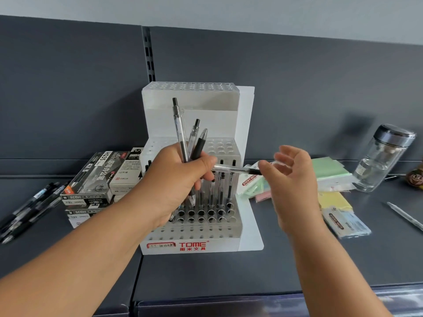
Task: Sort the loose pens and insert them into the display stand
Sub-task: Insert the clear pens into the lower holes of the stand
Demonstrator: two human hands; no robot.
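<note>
1. Fingers of the left hand are curled tight round a bunch of clear and black click pens. Three of them point up out of the fist.
2. One more clear pen with a black grip sticks out sideways from that fist, toward the right hand.
3. The right hand hangs just beside the end of the sideways pen. Its fingers are loose and a little bent, and they hold nothing. The thumb is very near the pen's end, but the blur hides whether it touches.
4. Both hands are in front of the white plastic display stand with rows of round holes, which sits on the dark grey shelf.
5. A row of clear pens stands upright in holes in the stand's middle step.
6. Just left of the stand is a stack of black and white pen boxes. Farther left, loose black pens lie in a heap on the shelf.
7. To the right lie packs of pastel sticky notes, a clear glass bottle with a dark lid and a single thin pen on its own.
</note>
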